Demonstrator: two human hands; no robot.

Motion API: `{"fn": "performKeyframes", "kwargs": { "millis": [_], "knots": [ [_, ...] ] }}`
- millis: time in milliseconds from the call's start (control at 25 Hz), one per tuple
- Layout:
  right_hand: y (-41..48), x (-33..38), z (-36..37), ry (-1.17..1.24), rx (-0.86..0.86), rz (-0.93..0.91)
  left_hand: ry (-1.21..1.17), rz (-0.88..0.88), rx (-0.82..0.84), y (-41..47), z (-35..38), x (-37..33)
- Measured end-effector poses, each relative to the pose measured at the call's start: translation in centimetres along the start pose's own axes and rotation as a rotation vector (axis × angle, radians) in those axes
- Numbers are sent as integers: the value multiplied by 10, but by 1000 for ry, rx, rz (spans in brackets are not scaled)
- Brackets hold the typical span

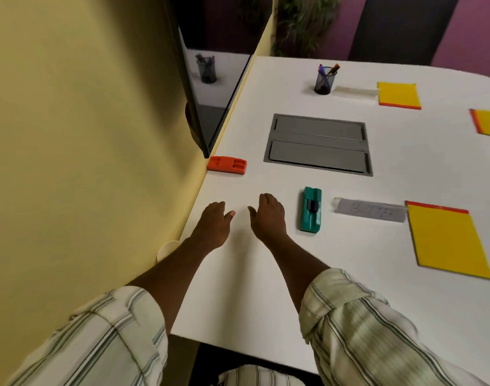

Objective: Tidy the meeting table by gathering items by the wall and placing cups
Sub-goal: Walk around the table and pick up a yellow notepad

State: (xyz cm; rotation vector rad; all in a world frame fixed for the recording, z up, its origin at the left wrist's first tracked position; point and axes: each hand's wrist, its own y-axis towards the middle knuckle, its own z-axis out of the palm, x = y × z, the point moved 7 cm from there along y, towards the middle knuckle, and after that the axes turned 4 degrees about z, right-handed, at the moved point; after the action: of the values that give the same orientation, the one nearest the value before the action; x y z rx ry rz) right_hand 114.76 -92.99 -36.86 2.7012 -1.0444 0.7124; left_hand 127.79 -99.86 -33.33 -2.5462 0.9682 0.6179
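One white table (pixel 377 302) lies before me, with one grey hatch (pixel 317 144) sunk into its top. One yellow wall (pixel 85 135) runs along the table edge left of the hatch. I count three yellow pads: the near pad (pixel 447 240) on my side of the hatch and to its right, the far pad (pixel 398 94) beyond the hatch, and the edge pad (pixel 489 122) further right of it. There are two strips, a grey strip (pixel 372 210) nearer me than the hatch and a white strip (pixel 355 92) beyond it. One teal block (pixel 310 210) lies just on my side of the hatch. One orange block (pixel 226 165) sits left of the hatch, against the wall. One mesh pen pot (pixel 325 80) stands beyond the hatch. One round white rim (pixel 168 247), perhaps a cup, shows by the wall, half hidden by my forearm.

My left hand (pixel 213 227) and right hand (pixel 267 218) are palm down over the table, nearer me than the hatch. Their fingers are loose and they hold nothing.
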Motion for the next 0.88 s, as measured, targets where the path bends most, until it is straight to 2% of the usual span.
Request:
{"fn": "performKeyframes", "kwargs": {
  "millis": [200, 440, 760, 880],
  "knots": [
    [-91, 13, -31, 5, -122, 32, -17, 98, -43, -75, -1, -2],
    [-219, 1, -50, -150, -67, 93, -92, 168, -66, -164, 8, -31],
    [-323, -45, -131, -214, -135, 189, -273, 278, -166, -248, 27, -151],
    [-352, -69, -175, -206, -211, 214, -346, 336, -146, -274, 45, -204]
  ]
}}
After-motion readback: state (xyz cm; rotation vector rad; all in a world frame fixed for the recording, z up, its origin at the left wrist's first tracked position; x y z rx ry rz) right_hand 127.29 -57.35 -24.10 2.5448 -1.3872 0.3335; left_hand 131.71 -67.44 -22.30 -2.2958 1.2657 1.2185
